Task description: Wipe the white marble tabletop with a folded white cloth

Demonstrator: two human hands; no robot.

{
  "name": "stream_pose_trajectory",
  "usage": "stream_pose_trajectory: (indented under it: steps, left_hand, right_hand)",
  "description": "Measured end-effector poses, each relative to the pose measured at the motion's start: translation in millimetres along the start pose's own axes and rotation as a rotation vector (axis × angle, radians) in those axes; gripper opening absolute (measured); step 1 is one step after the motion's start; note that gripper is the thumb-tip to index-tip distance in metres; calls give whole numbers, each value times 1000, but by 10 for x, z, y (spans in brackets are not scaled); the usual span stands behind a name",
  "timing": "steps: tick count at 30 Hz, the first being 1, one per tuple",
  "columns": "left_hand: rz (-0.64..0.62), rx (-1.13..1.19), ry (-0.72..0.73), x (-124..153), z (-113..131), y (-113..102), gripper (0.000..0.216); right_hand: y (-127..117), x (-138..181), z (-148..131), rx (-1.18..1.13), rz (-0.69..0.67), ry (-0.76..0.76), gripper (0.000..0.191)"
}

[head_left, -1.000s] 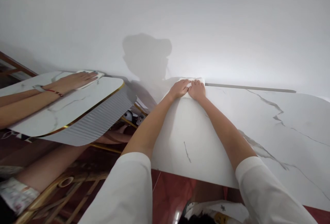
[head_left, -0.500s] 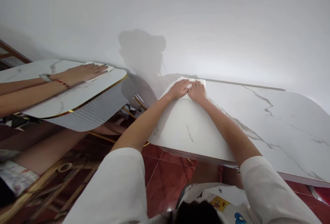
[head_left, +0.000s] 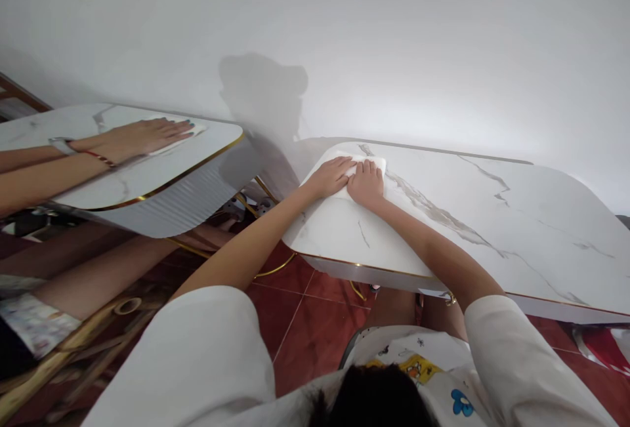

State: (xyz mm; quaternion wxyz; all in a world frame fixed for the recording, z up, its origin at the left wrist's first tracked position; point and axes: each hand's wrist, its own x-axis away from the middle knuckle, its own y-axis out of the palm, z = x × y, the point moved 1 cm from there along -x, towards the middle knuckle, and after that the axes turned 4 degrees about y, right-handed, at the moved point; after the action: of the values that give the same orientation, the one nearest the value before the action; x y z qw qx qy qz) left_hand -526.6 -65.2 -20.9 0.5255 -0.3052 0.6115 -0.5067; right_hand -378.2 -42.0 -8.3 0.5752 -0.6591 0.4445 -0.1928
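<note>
A white cloth lies on a white marble-look table with a gold edge. My left hand and my right hand lie side by side, flat on the cloth, fingers stretched toward the wall. Both arms reach out from white sleeves. Most of the cloth is hidden under my hands.
A second marble table stands at the left, where another person's hand presses a cloth. That person's legs and gold chair frames are below it. A white wall runs behind both tables. Red floor tiles show between them.
My two hands have slid the cloth back toward me, away from the wall edge of the table. The view has tipped down, showing more of the table's near edge and the floor.
</note>
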Motion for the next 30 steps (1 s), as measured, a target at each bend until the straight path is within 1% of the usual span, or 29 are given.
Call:
stream_pose_trajectory:
  steps: [4,10,18,24,30]
  left_hand:
    - [-1,-6,-4,200,91,-53,52]
    - [-26,-20,19,459,238,-161,53]
    - [-16,-18,23,779,403,-231,54]
    - [-9,-16,20,957,517,-268,55]
    - [-15,-44,2,1076,712,-305,54]
  right_hand:
    - [-7,163,-76,-20,-23,-11,55]
    - [-41,447,-182,-43,30,-31,55]
    - [-117,792,-313,-74,19,-43,55]
    - [-159,1006,-373,-100,22,-48,54]
    - [-212,1193,-362,-115,-2,-64,55]
